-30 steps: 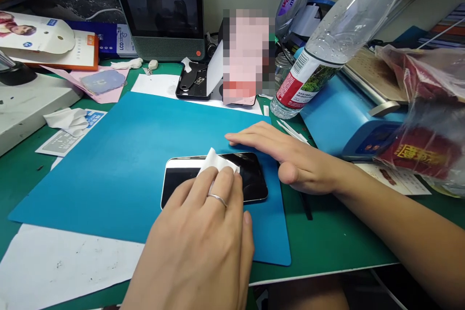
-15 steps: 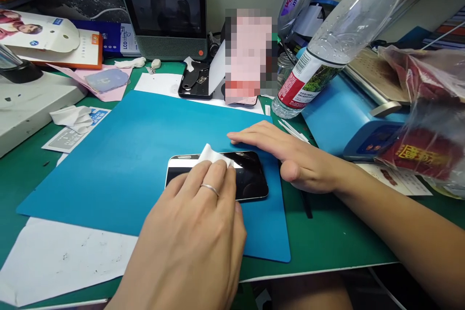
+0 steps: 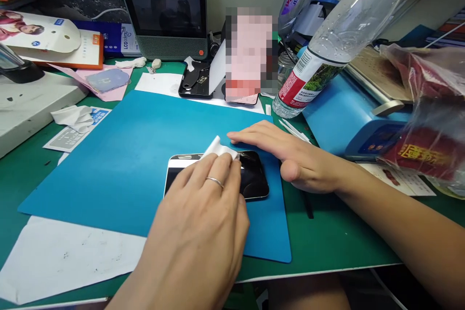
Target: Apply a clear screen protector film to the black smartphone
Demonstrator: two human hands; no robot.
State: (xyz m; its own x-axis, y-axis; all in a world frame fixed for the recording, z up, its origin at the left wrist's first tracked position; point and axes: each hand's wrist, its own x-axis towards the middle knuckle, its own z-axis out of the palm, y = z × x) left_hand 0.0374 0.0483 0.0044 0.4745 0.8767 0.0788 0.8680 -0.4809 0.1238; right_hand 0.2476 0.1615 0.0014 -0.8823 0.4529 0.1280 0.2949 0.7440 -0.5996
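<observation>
A smartphone [image 3: 256, 174] lies face up on the blue mat [image 3: 119, 155], its dark glass reflecting light. With its fingers together, my left hand [image 3: 207, 208], a ring on one finger, presses a folded white wipe [image 3: 217, 146] onto the upper part of the screen. That hand hides the phone's lower left part. To the right, my right hand [image 3: 290, 155] is open, fingers stretched out leftward over the mat just beyond the phone's far right corner. Nothing is in it.
A plastic bottle [image 3: 308, 77] leans beside a blue machine [image 3: 348, 116] at the right. A smart display [image 3: 170, 48] and dark phone parts [image 3: 194, 80] stand at the back. Crumpled white tissue [image 3: 74, 117] and a sheet of paper [image 3: 72, 256] lie on the left.
My left hand has slid slightly right across the screen with the wipe, whose raised corner has moved up and right. My right hand has stayed in place.
</observation>
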